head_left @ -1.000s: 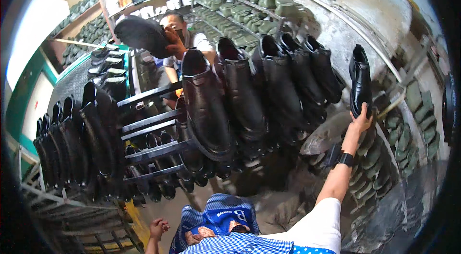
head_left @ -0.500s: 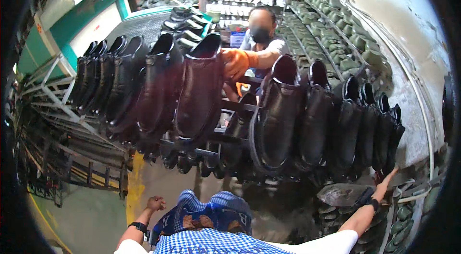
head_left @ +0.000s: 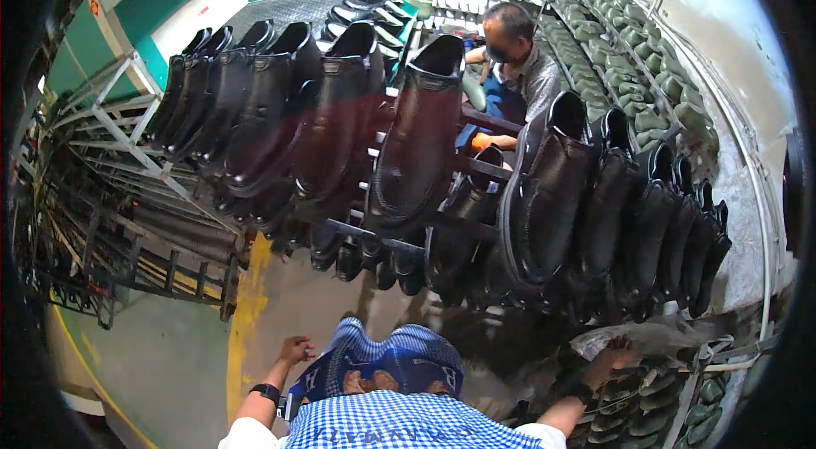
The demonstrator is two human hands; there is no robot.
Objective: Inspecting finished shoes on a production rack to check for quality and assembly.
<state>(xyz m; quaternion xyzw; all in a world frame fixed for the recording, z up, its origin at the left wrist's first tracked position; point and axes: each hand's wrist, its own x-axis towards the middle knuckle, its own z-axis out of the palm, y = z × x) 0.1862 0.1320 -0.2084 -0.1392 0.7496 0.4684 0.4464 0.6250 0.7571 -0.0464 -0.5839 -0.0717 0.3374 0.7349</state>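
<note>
My left hand hangs beside my blue checked apron, its fingers loosely bent and apart, holding nothing. My right hand is low on the right, dim and a little blurred. Its fingers look spread beside a sheet of clear plastic; whether they touch it I cannot tell. In front of me a metal rack carries rows of black slip-on shoes, toes down. A large one hangs left of a gap in the row, another right of it. Neither hand touches the shoes.
Behind the rack a co-worker bends down, one orange-gloved hand low, the other arm by a green shoe last. Shelves of green lasts line the right wall. Empty metal racks stand left; dark shoe-shaped pieces lie lower right.
My right hand has come back from the rack's right end, down and toward me. The co-worker has let go of the large shoe and bent down to the right. My view has shifted.
</note>
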